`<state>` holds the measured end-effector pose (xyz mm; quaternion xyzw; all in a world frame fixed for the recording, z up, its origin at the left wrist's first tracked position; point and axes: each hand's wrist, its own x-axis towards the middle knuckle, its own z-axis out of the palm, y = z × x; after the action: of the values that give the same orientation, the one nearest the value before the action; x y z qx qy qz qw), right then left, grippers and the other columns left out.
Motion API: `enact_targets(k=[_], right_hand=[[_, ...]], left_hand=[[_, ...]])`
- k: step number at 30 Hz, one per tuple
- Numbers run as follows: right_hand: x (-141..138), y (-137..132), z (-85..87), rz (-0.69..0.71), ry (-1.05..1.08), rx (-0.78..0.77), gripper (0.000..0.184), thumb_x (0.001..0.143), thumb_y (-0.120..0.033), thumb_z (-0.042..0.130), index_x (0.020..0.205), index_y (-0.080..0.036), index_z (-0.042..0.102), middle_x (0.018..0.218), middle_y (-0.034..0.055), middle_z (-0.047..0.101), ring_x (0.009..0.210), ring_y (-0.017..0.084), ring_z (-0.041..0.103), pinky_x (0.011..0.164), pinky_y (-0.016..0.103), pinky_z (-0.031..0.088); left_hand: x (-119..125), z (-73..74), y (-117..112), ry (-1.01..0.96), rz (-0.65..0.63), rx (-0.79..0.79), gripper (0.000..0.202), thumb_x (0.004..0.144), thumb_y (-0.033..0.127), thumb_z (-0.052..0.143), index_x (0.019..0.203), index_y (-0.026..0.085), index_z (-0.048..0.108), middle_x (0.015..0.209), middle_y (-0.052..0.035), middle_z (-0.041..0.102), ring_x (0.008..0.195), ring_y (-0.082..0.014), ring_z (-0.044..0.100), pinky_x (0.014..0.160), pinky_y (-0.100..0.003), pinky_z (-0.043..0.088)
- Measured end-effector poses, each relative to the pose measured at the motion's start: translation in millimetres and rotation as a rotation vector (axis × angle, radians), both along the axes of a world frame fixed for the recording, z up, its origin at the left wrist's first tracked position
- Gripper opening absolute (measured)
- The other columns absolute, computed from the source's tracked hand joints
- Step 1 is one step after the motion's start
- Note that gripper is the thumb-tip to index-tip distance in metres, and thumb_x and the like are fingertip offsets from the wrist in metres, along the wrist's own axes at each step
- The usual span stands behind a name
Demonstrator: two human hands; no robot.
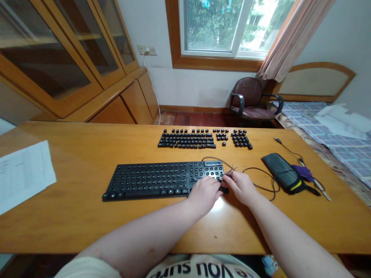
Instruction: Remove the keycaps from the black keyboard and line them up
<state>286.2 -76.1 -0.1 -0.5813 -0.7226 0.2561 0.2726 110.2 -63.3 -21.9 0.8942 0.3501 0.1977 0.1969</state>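
Two hands meet at the right end of a bare keyboard (156, 180) on a wooden counter (87, 216).
The left hand (204, 193) lies on the keyboard's near right corner, fingers curled under; whether its grip is closed cannot be told. The right hand (242, 187) pinches its fingertips together on a small black piece (224, 189) just beside that corner. Keycaps (187, 139) sit in rows farther back. A cable (261, 188) loops toward a pouch (282, 172) on the right.

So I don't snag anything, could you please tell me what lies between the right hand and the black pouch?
In the head view, a black cable loops across the desk between the right hand and the black pouch; nothing else lies there.
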Motion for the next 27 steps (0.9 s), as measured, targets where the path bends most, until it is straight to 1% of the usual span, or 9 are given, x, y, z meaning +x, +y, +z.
enact_targets(k=[2,8,12,14,16,19,21,23,27], right_hand=[[0.2,1.0,-0.6,-0.009,0.054,-0.037,0.024,0.089,-0.035,0.043,0.078,-0.019,0.057,0.067,0.0048,0.069,0.062,0.018,0.066,0.058,0.027,0.049],[1.8,1.6,-8.1,-0.037,0.193,-0.067,0.031,0.089,-0.04,0.043,0.071,-0.019,0.057,0.064,0.0049,0.067,0.059,0.018,0.064,0.058,0.028,0.05],[4.5,1.7,-9.5,-0.055,0.266,-0.072,0.033,0.09,-0.041,0.042,0.072,-0.018,0.057,0.064,0.0049,0.068,0.057,0.017,0.065,0.057,0.027,0.052],[6.1,1.2,-5.2,-0.017,0.19,-0.013,0.03,0.09,-0.038,0.043,0.074,-0.018,0.059,0.066,0.0049,0.069,0.06,0.018,0.065,0.057,0.027,0.051],[8.2,0.1,0.5,0.037,0.092,0.088,0.027,0.089,-0.034,0.045,0.075,-0.018,0.062,0.068,0.005,0.069,0.063,0.018,0.065,0.059,0.027,0.051],[13.1,-2.7,4.6,0.102,0.061,0.261,0.025,0.09,-0.027,0.043,0.077,-0.019,0.063,0.074,0.0055,0.07,0.069,0.017,0.066,0.064,0.028,0.051],[16.4,-4.9,2.3,0.121,0.114,0.359,0.021,0.089,-0.024,0.044,0.082,-0.02,0.063,0.078,0.0058,0.07,0.072,0.018,0.067,0.067,0.029,0.053],[18.1,-7.0,-2.2,0.125,0.226,0.428,0.016,0.088,-0.022,0.046,0.09,-0.02,0.062,0.08,0.0064,0.07,0.074,0.019,0.067,0.068,0.03,0.054],[14.6,-8.0,-5.2,0.203,0.422,0.515,0.016,0.088,-0.022,0.048,0.099,-0.021,0.06,0.087,0.0081,0.07,0.081,0.021,0.067,0.071,0.035,0.056]], left_hand=[[-0.2,0.1,0.1,0.005,0.001,0.004,0.017,0.078,0.027,0.063,0.092,0.017,0.065,0.091,-0.0052,0.065,0.092,-0.0207,0.054,0.085,-0.034,0.046],[0.7,-0.1,1.0,0.016,-0.001,0.01,0.02,0.078,0.028,0.064,0.095,0.017,0.065,0.092,-0.006,0.066,0.092,-0.0211,0.055,0.084,-0.034,0.047],[1.9,-0.2,2.0,-0.005,-0.002,0.007,0.02,0.08,0.03,0.062,0.093,0.016,0.065,0.09,-0.006,0.067,0.089,-0.0207,0.057,0.083,-0.034,0.047],[1.8,1.2,2.2,-0.018,-0.004,0.003,0.019,0.079,0.031,0.062,0.09,0.016,0.066,0.088,-0.0066,0.067,0.088,-0.021,0.057,0.083,-0.034,0.047],[0.6,4.4,1.9,-0.029,-0.002,-0.014,0.02,0.079,0.031,0.062,0.091,0.016,0.065,0.088,-0.0072,0.067,0.089,-0.0214,0.057,0.082,-0.035,0.046],[-2.0,12.3,0.2,-0.088,0.024,-0.067,0.024,0.081,0.03,0.059,0.102,0.018,0.063,0.092,-0.0075,0.068,0.09,-0.0216,0.058,0.082,-0.036,0.046],[-3.3,17.6,-1.0,-0.178,0.04,-0.138,0.027,0.083,0.03,0.057,0.107,0.019,0.062,0.098,-0.0072,0.068,0.093,-0.0216,0.059,0.084,-0.036,0.046],[-3.2,21.1,-1.0,-0.307,0.058,-0.283,0.026,0.083,0.028,0.055,0.107,0.021,0.062,0.1,-0.0062,0.068,0.093,-0.0204,0.06,0.085,-0.036,0.046],[-0.1,21.6,5.0,-0.662,0.107,-0.795,0.022,0.079,0.018,0.058,0.099,0.016,0.063,0.097,-0.0073,0.068,0.089,-0.0166,0.063,0.084,-0.032,0.049]])
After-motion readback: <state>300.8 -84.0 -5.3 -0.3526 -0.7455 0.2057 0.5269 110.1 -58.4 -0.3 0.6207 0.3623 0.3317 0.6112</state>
